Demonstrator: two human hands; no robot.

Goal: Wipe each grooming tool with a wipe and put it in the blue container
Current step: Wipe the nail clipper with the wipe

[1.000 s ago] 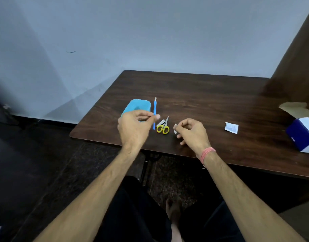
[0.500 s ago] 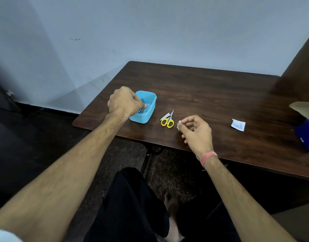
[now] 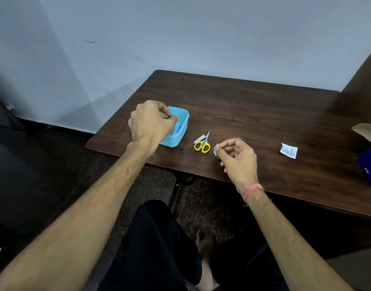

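The left hand [image 3: 150, 122] has stayed over the near-left corner of the light blue plastic container [image 3: 181, 128] since 0.5 s ago, fingers curled; a thin tool shows at its fingertips, though whether they pinch it I cannot tell. The right hand [image 3: 237, 159] still pinches a small white wipe [image 3: 216, 148]. Between the 2 hands lie yellow-handled scissors [image 3: 202, 143] beside a metal nail clipper. Right of the right hand lies a torn white sachet [image 3: 289, 151] on the dark wooden table [image 3: 243, 106], against a pale grey wall [image 3: 180, 34].
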